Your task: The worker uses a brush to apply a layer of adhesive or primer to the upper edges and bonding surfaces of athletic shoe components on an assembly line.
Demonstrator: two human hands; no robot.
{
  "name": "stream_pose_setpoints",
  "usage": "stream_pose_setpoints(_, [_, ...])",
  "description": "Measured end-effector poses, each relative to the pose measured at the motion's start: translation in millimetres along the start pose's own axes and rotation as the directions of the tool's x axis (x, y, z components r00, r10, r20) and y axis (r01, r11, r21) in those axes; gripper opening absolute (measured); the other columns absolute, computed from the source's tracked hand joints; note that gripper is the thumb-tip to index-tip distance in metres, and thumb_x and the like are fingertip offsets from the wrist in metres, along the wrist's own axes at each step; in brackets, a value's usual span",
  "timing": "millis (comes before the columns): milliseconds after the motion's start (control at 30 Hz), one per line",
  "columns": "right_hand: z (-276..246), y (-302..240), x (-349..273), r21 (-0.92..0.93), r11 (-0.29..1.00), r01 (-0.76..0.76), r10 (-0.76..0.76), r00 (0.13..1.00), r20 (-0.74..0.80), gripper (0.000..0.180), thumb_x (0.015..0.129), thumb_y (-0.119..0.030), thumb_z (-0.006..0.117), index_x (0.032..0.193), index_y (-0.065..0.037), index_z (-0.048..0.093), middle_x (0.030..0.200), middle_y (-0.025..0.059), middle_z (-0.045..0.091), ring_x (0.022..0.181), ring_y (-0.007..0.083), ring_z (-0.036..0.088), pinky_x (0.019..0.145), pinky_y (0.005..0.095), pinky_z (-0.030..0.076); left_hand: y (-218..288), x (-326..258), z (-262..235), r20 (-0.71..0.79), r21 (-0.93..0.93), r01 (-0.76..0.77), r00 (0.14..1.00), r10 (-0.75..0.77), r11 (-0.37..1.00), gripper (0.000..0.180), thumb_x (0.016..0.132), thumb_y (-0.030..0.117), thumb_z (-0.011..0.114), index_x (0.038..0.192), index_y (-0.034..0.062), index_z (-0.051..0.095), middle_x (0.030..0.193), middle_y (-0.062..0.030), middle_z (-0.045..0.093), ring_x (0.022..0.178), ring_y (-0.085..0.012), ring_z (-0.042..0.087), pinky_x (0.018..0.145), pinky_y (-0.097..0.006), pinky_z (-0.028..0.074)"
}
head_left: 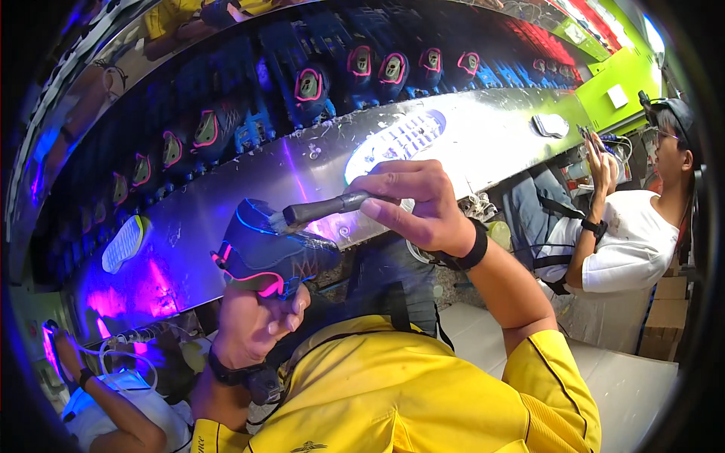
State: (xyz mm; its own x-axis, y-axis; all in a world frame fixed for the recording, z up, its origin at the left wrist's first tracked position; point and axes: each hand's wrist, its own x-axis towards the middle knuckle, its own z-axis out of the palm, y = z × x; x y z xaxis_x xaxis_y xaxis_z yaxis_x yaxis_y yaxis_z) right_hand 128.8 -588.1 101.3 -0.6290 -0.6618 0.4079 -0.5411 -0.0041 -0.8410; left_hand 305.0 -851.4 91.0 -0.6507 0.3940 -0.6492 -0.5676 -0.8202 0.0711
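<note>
My left hand (260, 321) is closed around the collar end of a dark blue shoe upper (264, 245) with pink trim and a bright blue line near its edge. The upper is tilted, its collar toward me. From the right, my right hand (423, 204) grips a dark-handled brush (325, 208) between thumb and fingers. The brush's bristles (279, 223) are at the upper's surface. Beyond my right hand lies a white shoe sole (400, 143) on the metal bench. Part of the upper's underside is hidden by my left hand.
A metal bench (317, 162) runs across the view. Behind it, a dark rack holds several pink-trimmed shoes (308, 87). Other soles lie at left (124, 243) and far right (550, 125). A person in white (630, 234) sits at right; another person's arm (113, 408) shows lower left.
</note>
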Motion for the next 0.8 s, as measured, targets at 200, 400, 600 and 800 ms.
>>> stream_pose_setpoints(200, [8.5,6.0,-14.2,0.008,0.992,-0.125,0.125,0.991,0.044,0.029,0.095,-0.015,0.073,0.114,0.005,0.079,0.090,0.0168,0.076,0.077,0.0252,0.071,0.071,0.0362,0.054,-2.2,-1.8,-10.0,0.155,-0.115,0.038,0.988,-0.020,0.993,0.065,0.109,0.054,0.041,0.128,-0.0057,0.058,0.090,-0.0289,0.066,0.065,-0.0353,0.071,0.044,-0.028,0.053])
stream_pose_setpoints(400, [21.0,20.4,-31.1,0.020,0.992,-0.121,0.122,0.992,-0.042,0.024,0.094,-0.013,0.076,0.110,0.003,0.080,0.074,0.0127,0.066,0.062,0.0211,0.061,0.058,0.0354,0.044,-0.8,0.4,-23.0,0.259,-0.145,0.002,0.965,0.036,0.989,0.073,0.108,0.059,0.041,0.134,-0.0076,0.056,0.097,-0.0301,0.066,0.074,-0.0369,0.072,0.053,-0.032,0.057])
stream_pose_setpoints(600, [35.0,21.1,-40.8,0.077,0.929,-0.362,0.370,0.917,-0.147,0.022,0.097,-0.015,0.074,0.107,0.004,0.078,0.077,0.0144,0.070,0.066,0.0226,0.064,0.063,0.0351,0.048,11.4,7.4,-29.2,0.287,0.132,-0.176,0.949,0.132,0.976,0.065,0.110,0.050,0.042,0.137,-0.0067,0.057,0.118,-0.0276,0.071,0.090,-0.0368,0.074,0.088,-0.047,0.062])
stream_pose_setpoints(800, [25.0,-5.2,-33.6,-0.081,0.923,-0.377,0.378,0.926,-0.011,0.022,0.097,-0.011,0.074,0.107,0.008,0.077,0.076,0.0132,0.068,0.066,0.0180,0.063,0.061,0.0330,0.047,37.1,31.1,-5.7,0.104,0.123,-0.383,0.923,0.372,0.916,0.044,0.104,0.009,0.056,0.146,-0.0030,0.055,0.135,-0.0155,0.069,0.122,-0.0258,0.069,0.112,-0.044,0.052])
